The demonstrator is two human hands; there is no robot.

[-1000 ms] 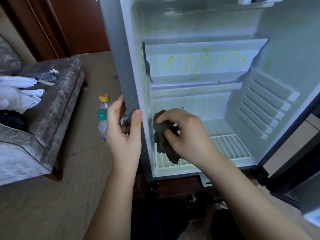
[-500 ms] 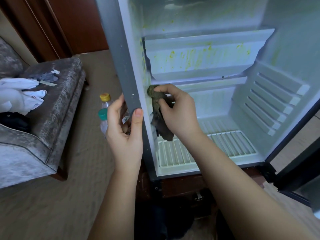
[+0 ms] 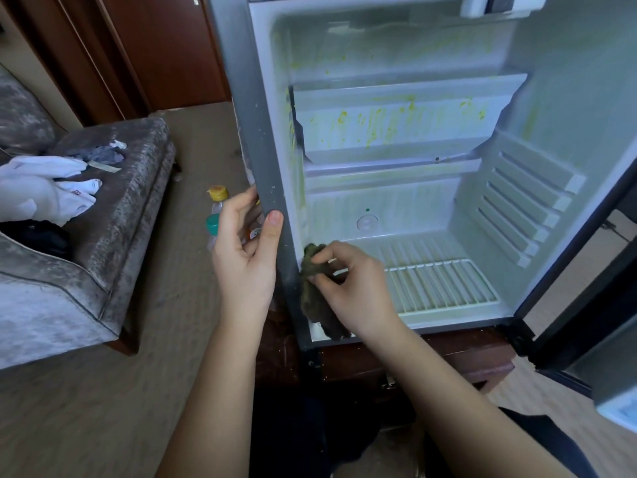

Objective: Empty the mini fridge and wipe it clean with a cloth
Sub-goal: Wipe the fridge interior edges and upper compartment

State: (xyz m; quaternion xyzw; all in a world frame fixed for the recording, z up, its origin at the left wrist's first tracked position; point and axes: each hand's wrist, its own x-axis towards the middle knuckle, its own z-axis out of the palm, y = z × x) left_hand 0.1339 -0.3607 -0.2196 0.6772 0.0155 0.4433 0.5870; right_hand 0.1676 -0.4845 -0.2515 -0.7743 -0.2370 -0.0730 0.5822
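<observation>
The mini fridge (image 3: 265,139) stands open with nothing stored inside; yellow-green stains streak its back wall and the white shelf (image 3: 396,125). My left hand (image 3: 246,250) grips the fridge's grey left edge, thumb on the front face. My right hand (image 3: 355,291) pinches a dark green cloth (image 3: 315,298) against the lower left inner wall, near the floor of the fridge. Part of the cloth hangs down over the front lip. A white wire rack (image 3: 437,288) lies on the fridge floor.
Two bottles, one with a yellow cap (image 3: 218,194) and one with a teal cap (image 3: 213,224), stand on the carpet left of the fridge, partly behind my left hand. A grey sofa (image 3: 113,215) with clothes is at left. The fridge door (image 3: 593,305) hangs open at right.
My right hand has carried the cloth down the left inner wall, from just under the shelf to near the fridge floor. My left hand keeps its grip on the edge.
</observation>
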